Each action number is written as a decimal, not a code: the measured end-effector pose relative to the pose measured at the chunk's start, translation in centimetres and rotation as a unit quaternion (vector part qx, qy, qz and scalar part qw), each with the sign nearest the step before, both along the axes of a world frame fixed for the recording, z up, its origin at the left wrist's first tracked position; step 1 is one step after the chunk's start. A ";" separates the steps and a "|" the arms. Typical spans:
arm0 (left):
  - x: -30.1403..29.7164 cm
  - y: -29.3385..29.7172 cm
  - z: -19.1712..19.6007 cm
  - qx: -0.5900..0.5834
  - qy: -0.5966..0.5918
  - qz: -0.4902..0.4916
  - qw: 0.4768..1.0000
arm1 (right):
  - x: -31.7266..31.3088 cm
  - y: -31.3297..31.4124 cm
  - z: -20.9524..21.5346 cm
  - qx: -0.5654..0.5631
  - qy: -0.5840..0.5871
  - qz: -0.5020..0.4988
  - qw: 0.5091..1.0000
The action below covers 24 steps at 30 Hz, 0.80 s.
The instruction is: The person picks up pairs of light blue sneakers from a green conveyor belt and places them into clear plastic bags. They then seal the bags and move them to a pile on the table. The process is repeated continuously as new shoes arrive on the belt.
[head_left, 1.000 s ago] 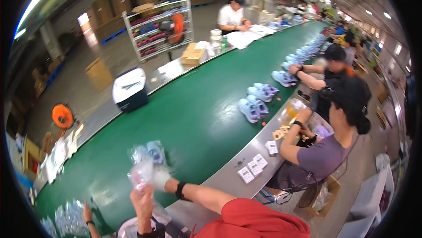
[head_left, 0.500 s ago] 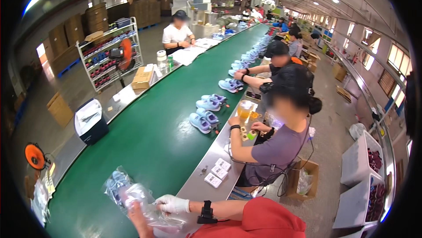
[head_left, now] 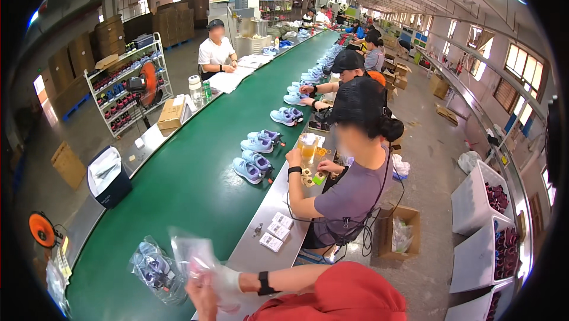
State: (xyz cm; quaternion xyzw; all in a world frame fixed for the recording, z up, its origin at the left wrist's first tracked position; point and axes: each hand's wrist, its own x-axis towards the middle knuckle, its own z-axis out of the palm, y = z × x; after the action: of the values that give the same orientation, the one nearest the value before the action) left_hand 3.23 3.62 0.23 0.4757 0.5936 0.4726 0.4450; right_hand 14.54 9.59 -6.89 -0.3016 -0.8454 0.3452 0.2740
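Grasping a plastic bag (head_left: pixel 189 250) in the left hand (head_left: pixel 203 297), now beside rather than across bagged sneakers (head_left: pixel 155 265), leaving these unheld on the conveyor belt (head_left: pixel 178 202); cannot tell grip of right hand (head_left: pixel 230 279).

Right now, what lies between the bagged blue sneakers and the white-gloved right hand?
In the head view, a clear plastic bag, blurred and held by the bare left hand, shows between them.

Clear plastic bag (head_left: pixel 192 251) aloft
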 end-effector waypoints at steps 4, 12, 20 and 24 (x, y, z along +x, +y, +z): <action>3.3 -3.6 -0.6 -0.046 0.077 -0.135 0.987 | 1.0 1.5 0.2 -0.034 -0.093 0.049 0.994; 0.2 -3.6 -2.0 -0.036 0.059 -0.042 0.997 | 0.4 2.0 -2.3 -0.103 -0.098 0.038 0.989; -3.3 -2.8 -2.9 0.002 -0.016 0.193 0.981 | -2.7 -1.1 -3.9 -0.081 -0.220 0.196 0.952; -3.6 -3.9 -4.6 -0.014 -0.002 0.211 0.977 | -0.6 -0.7 0.3 -0.047 -0.232 0.196 0.952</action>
State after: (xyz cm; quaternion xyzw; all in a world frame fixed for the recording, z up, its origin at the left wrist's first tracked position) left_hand -0.40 -0.25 -4.40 0.3329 0.6862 0.5481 0.3433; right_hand 13.97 8.86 -6.56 -0.2138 -0.9110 0.3522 -0.0170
